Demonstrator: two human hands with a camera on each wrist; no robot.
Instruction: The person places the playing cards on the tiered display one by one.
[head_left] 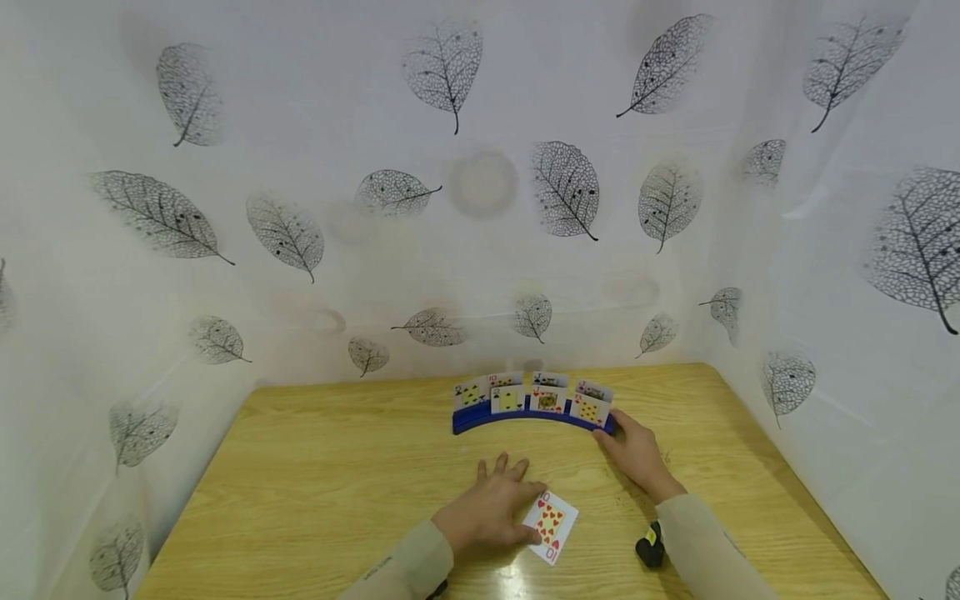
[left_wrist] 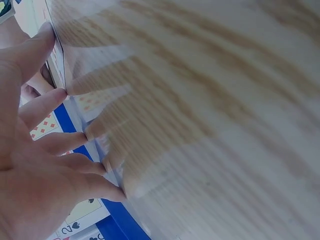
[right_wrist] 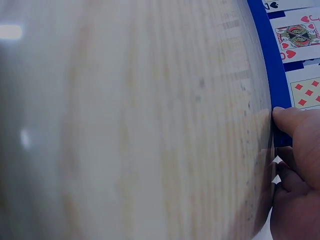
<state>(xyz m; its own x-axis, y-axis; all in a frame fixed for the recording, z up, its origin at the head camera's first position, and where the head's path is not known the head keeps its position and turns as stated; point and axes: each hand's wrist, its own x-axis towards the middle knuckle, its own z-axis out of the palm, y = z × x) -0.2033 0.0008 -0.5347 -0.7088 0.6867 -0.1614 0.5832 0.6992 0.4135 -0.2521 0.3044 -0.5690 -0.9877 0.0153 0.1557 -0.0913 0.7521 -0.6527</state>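
Note:
A ten of hearts [head_left: 558,525] lies face up near the front of the table. My left hand [head_left: 491,507] is beside it, fingers spread and fingertips down on the wood. Its thumb overlaps the card's lower left part, and the index fingertip is at the upper left corner. Farther back stands a curved blue card holder [head_left: 472,421] with two rows of upright playing cards, among them a jack of hearts [right_wrist: 297,35]. My right hand [head_left: 636,450] grips the holder's right end, thumb [right_wrist: 286,117] against the front and the other fingers behind, partly hidden.
A small black object with a yellow patch [head_left: 651,546] lies by the right forearm. The wooden table [head_left: 322,483] meets pale, leaf-printed sheets [head_left: 480,275] at the back and both sides.

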